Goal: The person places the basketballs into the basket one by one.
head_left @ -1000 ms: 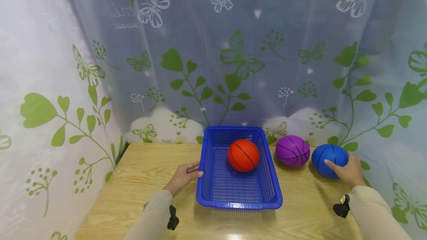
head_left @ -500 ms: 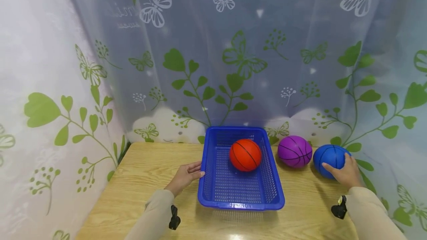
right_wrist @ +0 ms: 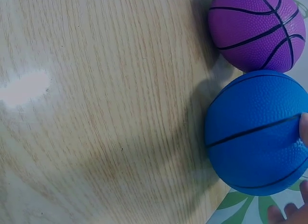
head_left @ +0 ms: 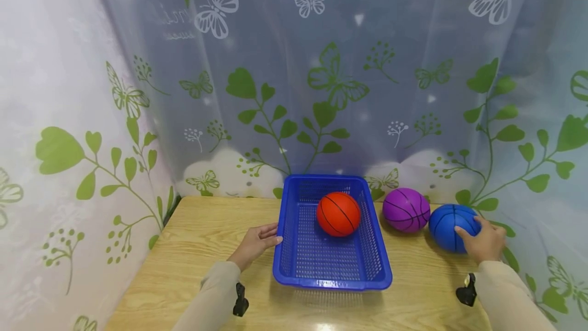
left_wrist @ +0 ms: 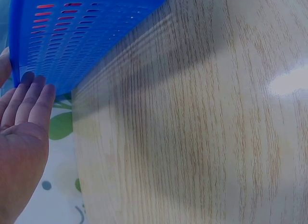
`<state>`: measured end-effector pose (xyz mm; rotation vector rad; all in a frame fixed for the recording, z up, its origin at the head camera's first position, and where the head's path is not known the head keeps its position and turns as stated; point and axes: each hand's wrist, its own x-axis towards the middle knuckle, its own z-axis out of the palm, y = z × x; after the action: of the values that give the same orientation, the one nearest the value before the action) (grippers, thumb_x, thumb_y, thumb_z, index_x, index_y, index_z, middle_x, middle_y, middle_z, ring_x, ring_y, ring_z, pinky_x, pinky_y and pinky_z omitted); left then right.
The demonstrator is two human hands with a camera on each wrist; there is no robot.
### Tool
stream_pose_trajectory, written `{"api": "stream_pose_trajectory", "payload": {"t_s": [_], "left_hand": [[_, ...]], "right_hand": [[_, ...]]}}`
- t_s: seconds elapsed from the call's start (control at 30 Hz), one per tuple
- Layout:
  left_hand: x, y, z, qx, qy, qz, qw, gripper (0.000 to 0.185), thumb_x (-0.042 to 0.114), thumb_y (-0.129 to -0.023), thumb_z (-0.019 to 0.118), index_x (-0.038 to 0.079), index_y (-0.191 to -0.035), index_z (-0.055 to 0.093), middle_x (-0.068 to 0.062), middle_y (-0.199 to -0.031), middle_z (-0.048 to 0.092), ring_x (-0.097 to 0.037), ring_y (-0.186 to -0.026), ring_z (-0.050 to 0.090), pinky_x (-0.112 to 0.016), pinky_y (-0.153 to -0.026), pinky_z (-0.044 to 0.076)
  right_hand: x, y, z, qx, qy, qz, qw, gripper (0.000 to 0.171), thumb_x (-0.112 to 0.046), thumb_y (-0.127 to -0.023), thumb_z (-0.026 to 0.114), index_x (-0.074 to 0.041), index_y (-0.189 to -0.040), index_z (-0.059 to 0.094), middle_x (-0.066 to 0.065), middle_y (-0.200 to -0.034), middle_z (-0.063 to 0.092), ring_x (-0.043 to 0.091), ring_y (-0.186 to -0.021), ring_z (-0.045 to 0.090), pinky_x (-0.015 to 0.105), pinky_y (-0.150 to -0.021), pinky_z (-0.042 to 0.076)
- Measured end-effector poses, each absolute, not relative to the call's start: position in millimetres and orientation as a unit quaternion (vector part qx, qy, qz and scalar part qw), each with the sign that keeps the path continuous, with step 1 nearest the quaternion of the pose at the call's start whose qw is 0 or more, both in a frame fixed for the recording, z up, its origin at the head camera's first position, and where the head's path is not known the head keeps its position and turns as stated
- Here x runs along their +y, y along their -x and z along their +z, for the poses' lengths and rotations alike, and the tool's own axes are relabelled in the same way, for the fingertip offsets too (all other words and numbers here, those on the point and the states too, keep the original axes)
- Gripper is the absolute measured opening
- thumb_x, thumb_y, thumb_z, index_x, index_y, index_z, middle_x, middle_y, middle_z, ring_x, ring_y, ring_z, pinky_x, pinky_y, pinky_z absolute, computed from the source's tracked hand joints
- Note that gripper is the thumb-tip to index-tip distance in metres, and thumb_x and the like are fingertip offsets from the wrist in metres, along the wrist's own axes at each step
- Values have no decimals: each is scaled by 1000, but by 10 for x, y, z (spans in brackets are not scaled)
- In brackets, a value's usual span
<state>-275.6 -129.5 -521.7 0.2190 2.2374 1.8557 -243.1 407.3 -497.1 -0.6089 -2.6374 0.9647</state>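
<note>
Right hand (head_left: 488,239) is on the blue ball (head_left: 454,229): thumb on the near side, fingers round the side away from the basket. Fingers are spread wide, about as far as the ball; the right wrist view crops most of the hand, with the thumb tip against the ball and other fingertips just past its edge. Ball is at the right end of the worktop (head_left: 206,229); can't tell if it's resting on the wood or slightly raised.

Purple ball (head_left: 406,210) is just beside the blue one, between it and the basket (head_left: 358,284). Touching or not, can't tell.

Left hand (head_left: 256,243) is at the basket's left side. Fingers straight and close together, tips against the outer wall below the rim, thumb at the rim. Not wrapped round anything.

Basket is blue, slotted, upright mid-worktop. Red ball (head_left: 338,214) sits inside, towards the back right. Lettering on the near rim is too small to read.

Both sleeves (head_left: 510,295) are beige, a small black device (head_left: 466,291) at each wrist. Curtain (head_left: 390,14) with butterflies and green leaves hangs behind and to both sides.
</note>
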Motion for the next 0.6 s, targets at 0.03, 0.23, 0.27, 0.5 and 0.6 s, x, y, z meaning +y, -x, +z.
{"api": "stream_pose_trajectory", "payload": {"t_s": [0.03, 0.23, 0.27, 0.5, 0.6], "left_hand": [[-1298, 2760, -5222, 763, -74, 632, 114, 52, 14, -92, 66, -3, -138, 48, -22, -134, 54, -33, -124, 53, -38, -99, 49], [-1310, 2778, -5262, 765, -78, 629, 112, 53, 16, -91, 67, -2, -138, 48, -21, -134, 55, -32, -123, 54, -38, -99, 50], [-1310, 2779, -5265, 765, -79, 629, 112, 53, 17, -91, 67, -2, -138, 48, -21, -134, 55, -32, -123, 54, -38, -99, 49], [-1313, 2775, -5262, 769, -78, 624, 113, 54, 18, -91, 66, -1, -138, 48, -21, -134, 55, -33, -123, 54, -39, -100, 48], [-1311, 2773, -5255, 772, -77, 621, 114, 54, 18, -91, 67, -1, -138, 48, -21, -134, 55, -32, -123, 54, -39, -100, 49]], "right_hand": [[4074, 2430, -4976, -907, 214, 334, 140, 68, -33, -93, 59, 8, -140, 33, 47, -136, 19, 62, -123, 21, 73, -97, 27], [4081, 2424, -5014, -902, 215, 344, 144, 72, -30, -90, 65, 10, -139, 31, 46, -140, 16, 61, -129, 15, 73, -102, 22], [4086, 2430, -5017, -906, 211, 341, 139, 74, -30, -90, 65, 10, -140, 29, 46, -140, 16, 61, -129, 15, 73, -103, 21], [4147, 2450, -5053, -933, 140, 321, 82, 104, -38, -86, 68, 13, -147, 0, 49, -141, 5, 67, -125, 15, 78, -98, 23], [4158, 2433, -5077, -934, 122, 331, 58, 114, -41, -85, 70, 9, -147, -12, 49, -142, -3, 68, -126, 11, 79, -97, 22]]}}
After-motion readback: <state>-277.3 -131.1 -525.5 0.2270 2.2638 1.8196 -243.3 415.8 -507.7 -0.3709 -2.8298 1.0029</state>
